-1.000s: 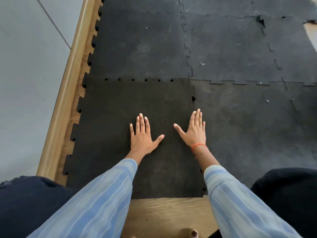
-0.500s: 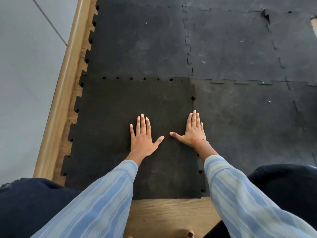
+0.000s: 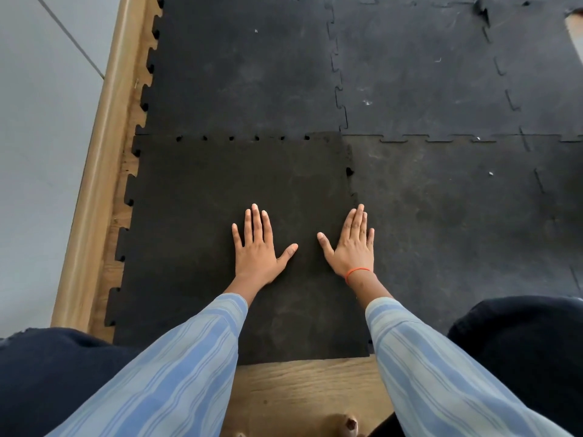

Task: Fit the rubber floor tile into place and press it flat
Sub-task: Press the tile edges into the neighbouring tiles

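Observation:
A dark rubber floor tile (image 3: 195, 222) with toothed edges lies in front of me among other interlocking tiles. Small gaps show along its far seam and at one notch on its right seam. My left hand (image 3: 257, 247) lies flat, palm down, fingers apart, on the tile's middle. My right hand (image 3: 353, 247), with an orange band on the wrist, lies flat at the tile's right edge, its fingertips on the seam with the neighbouring tile (image 3: 457, 222). Neither hand holds anything.
Worn grey-black tiles (image 3: 246, 74) cover the floor ahead and to the right. A wooden skirting board (image 3: 94, 184) and grey wall run along the left. Bare wooden floor (image 3: 303, 392) shows below the tile. My dark-trousered knees flank my arms.
My right hand has shifted slightly, its thumb drawn in and its fingers reaching onto the right seam. The left hand stays flat in the same place. The view has tilted a little.

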